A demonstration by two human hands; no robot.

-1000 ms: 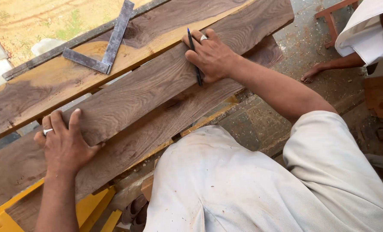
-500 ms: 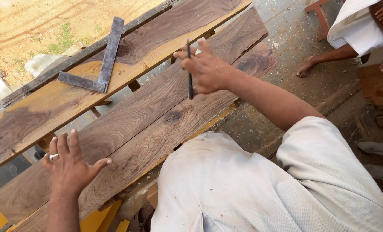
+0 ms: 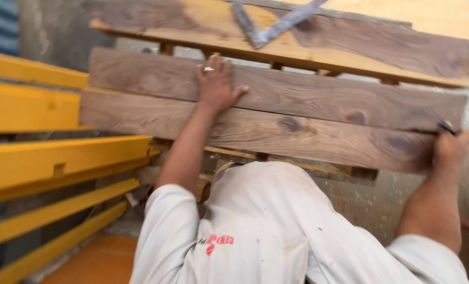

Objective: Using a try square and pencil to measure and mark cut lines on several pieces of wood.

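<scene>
Surface: we saw dark wood planks (image 3: 308, 100) on a frame beside yellow beams (image 3: 50, 163), a metal square (image 3: 276, 23) on the far board | Left hand (image 3: 216, 84): flat on the middle plank, fingers spread | Right hand (image 3: 450, 150): at the planks' right end, fingers closed around a dark pen (image 3: 447, 127)

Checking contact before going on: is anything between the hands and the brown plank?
Nothing visible. The left hand lies flat on the plank, and the right hand, holding a pen, grips the plank's right end. The square lies on the far board.
</scene>
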